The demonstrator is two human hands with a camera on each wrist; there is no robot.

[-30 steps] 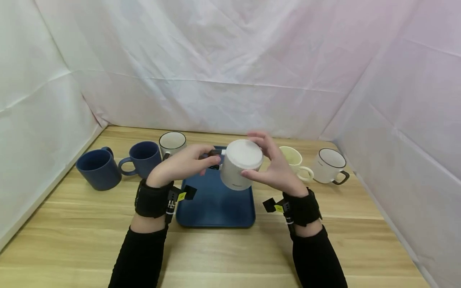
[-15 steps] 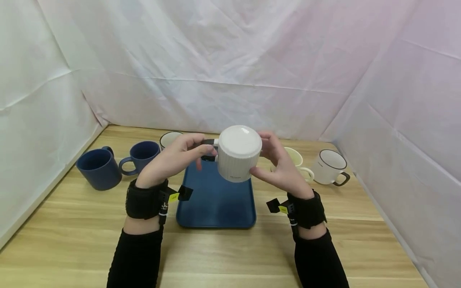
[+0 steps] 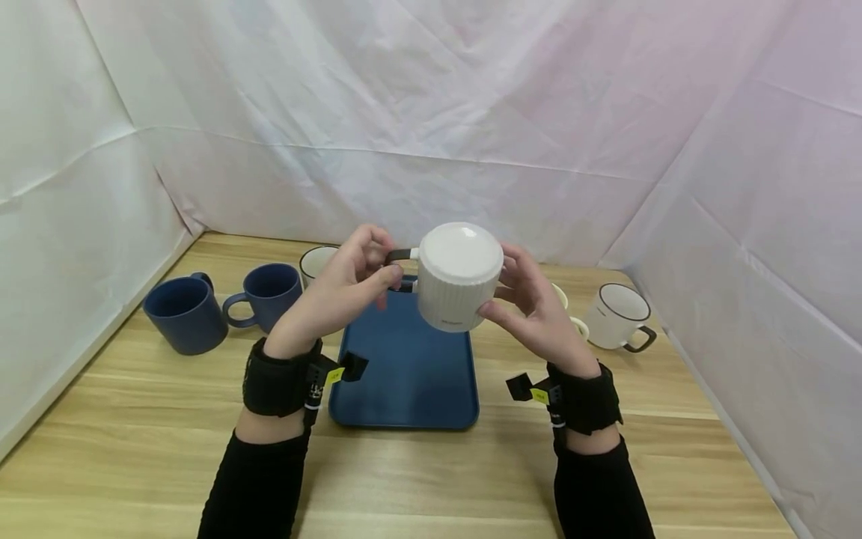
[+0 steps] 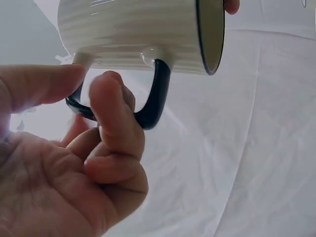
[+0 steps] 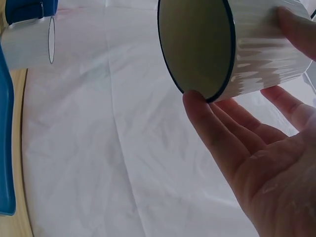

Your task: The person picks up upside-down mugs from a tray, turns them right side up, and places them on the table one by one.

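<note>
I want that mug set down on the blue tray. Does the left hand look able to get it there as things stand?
Probably yes: the left hand holds the white mug by its handle above the bare blue tray.

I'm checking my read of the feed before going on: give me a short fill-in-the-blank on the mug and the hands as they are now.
1. The white ribbed mug is held in the air above the blue ____.
2. The left hand pinches the mug by its dark ____.
3. The right hand supports the mug's ____ side, fingers against the ribbed wall.
4. To the left of the tray stand two ____ mugs.

Missing words: tray; handle; right; blue
</note>
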